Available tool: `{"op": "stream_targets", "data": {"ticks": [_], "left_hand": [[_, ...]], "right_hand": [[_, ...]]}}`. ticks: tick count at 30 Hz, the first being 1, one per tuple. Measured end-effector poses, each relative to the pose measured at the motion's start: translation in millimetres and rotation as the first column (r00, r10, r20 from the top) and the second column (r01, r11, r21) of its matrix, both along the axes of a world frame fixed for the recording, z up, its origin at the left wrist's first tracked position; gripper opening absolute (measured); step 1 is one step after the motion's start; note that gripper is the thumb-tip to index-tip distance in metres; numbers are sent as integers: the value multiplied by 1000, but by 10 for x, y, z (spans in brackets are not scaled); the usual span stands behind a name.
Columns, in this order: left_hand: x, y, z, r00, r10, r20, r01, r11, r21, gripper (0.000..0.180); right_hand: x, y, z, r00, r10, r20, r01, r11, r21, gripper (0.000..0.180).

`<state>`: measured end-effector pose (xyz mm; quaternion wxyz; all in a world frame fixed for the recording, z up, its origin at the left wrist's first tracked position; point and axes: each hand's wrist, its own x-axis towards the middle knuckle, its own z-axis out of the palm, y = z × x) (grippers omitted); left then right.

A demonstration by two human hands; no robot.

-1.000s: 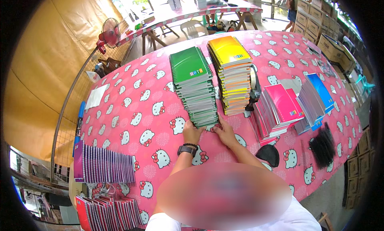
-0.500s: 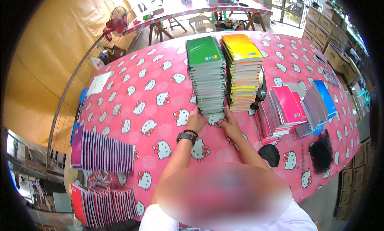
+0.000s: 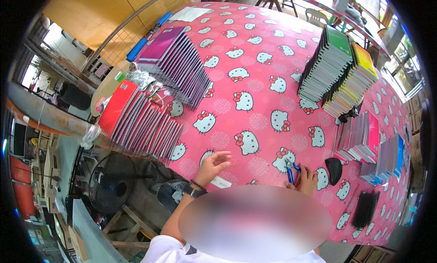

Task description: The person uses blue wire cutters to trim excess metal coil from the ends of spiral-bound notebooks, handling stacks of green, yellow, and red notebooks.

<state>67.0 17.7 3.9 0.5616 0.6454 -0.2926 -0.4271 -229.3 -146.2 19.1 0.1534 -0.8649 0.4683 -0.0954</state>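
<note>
My right hand (image 3: 307, 181) is at the near edge of the table, its thumb and fingers around the spread blue handles of a pair of pliers (image 3: 290, 175). The jaws point away from me, low over the tablecloth. To the left, my left hand (image 3: 215, 166) hovers near the table edge, fingers loosely stretched and nothing in them. Close beside it lies a small white strip (image 3: 221, 182). Past the right hand stand the stacks of green notebooks (image 3: 325, 65) and yellow notebooks (image 3: 353, 83). A blurred patch hides part of my forearms.
Purple notebooks (image 3: 173, 65) and red notebooks (image 3: 139, 122) are stacked at left. Pink notebooks (image 3: 362, 138) and blue notebooks (image 3: 387, 160) stand at right, near a black rounded object (image 3: 333, 171) and black binding coils (image 3: 365, 209). A black fan (image 3: 114, 183) stands below the table's left edge.
My view has swung left and down. Both hands have left the base of the green and yellow stacks and come back toward me. The right hand has taken hold of the pliers.
</note>
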Motion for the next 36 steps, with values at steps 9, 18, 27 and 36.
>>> {"op": "stream_targets", "data": {"ticks": [9,18,27,36], "left_hand": [[177,951,-324,676,732,84,-705,675,-218,21],[865,1670,-191,460,856,-237,-884,418,-208,36],[1837,1649,-686,688,383,616,-626,743,237,34],[1958,1766,-729,93,-362,927,-413,834,367,35]], "right_hand": [[254,-186,-125,930,107,353,-186,962,198,56],[1058,-159,-53,991,135,-15,-136,985,-109,62],[3086,354,-131,566,503,653,-804,511,304,52],[4086,577,-231,497,539,680,-859,415,299,49]]}}
